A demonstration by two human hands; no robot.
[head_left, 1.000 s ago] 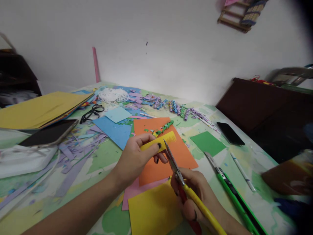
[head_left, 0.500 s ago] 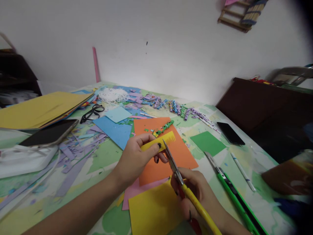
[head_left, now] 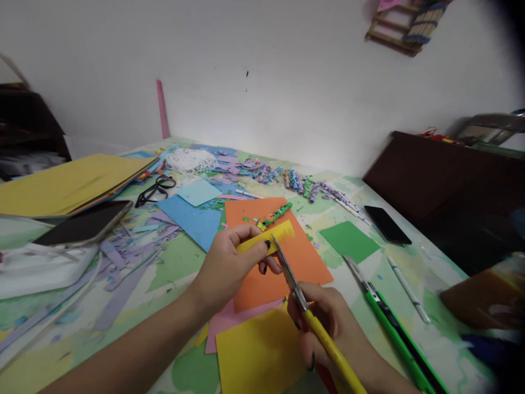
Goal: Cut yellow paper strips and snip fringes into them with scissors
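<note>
My left hand [head_left: 238,257] pinches a yellow paper strip [head_left: 262,239] between thumb and fingers, above an orange sheet [head_left: 305,249]. Fine cuts fringe the strip's right part. In my right hand [head_left: 328,323] is a pair of scissors [head_left: 301,301] with yellow and red handles, its blades pointing up and left. The blade tips are at the strip's edge, beside my left thumb. Behind the strip, a curled green paper piece [head_left: 275,217] lies on the orange sheet. A yellow sheet [head_left: 258,350] and a pink sheet [head_left: 221,323] lie under and before my hands.
To the right lie a green cutter knife [head_left: 389,320], a green paper square [head_left: 349,242], a paper straw [head_left: 408,289] and a black phone [head_left: 388,224]. On the left are eyeglasses [head_left: 156,190], another phone [head_left: 84,221] and purple scraps [head_left: 127,290]. White string [head_left: 191,161] is heaped behind.
The scissor blades have closed a little at the strip, and my right fingers have shifted slightly on the handles. My left hand keeps its hold, nearly still.
</note>
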